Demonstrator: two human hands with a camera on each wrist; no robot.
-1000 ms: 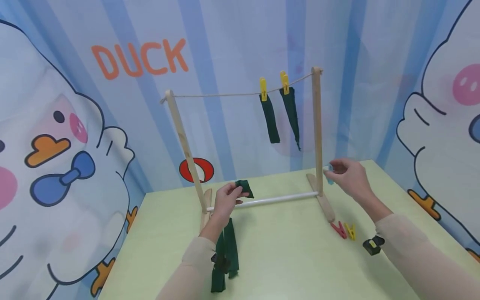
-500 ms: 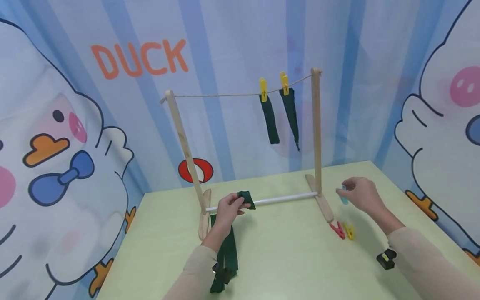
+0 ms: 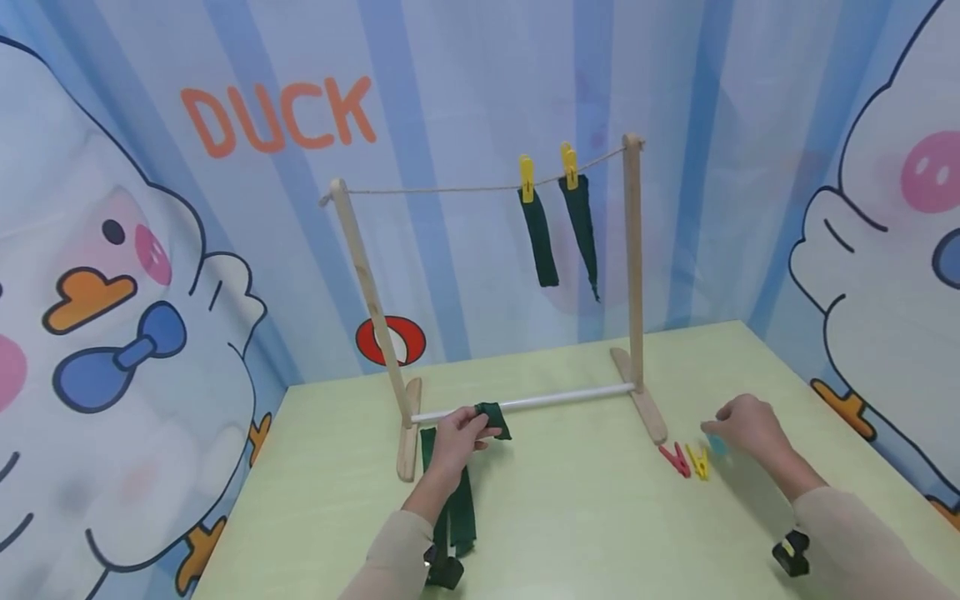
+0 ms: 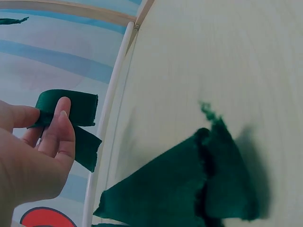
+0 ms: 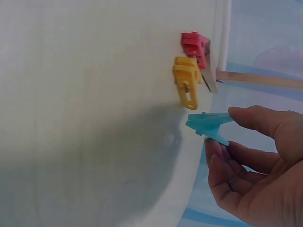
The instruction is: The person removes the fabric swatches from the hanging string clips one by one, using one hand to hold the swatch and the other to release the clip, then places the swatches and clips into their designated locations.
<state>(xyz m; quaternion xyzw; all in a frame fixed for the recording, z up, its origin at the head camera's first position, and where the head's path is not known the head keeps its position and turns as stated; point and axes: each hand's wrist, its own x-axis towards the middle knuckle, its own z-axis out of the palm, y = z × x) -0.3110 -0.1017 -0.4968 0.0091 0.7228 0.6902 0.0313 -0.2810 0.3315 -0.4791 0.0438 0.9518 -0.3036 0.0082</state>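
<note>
My left hand (image 3: 455, 442) pinches a folded dark green cloth strip (image 3: 494, 421) in front of the white bar; in the left wrist view the strip (image 4: 78, 106) is doubled over, its two ends apart. Below that hand, more green strips (image 3: 462, 508) lie on the table. At the right, my right hand (image 3: 753, 429) pinches a light blue clothespin (image 5: 208, 125) between thumb and fingers, low over the table. A red clothespin (image 3: 676, 460) and a yellow one (image 3: 699, 462) lie just left of it.
A wooden frame has a left post (image 3: 367, 292), a right post (image 3: 634, 267) and a white bottom bar (image 3: 566, 397). From its string (image 3: 442, 191), two green strips (image 3: 538, 242) hang by yellow clothespins (image 3: 527, 178). A duck-print curtain (image 3: 480, 83) stands behind.
My right hand has moved down and to the right with the light blue clothespin. My left hand has lowered with the folded strip, now in front of the bar.
</note>
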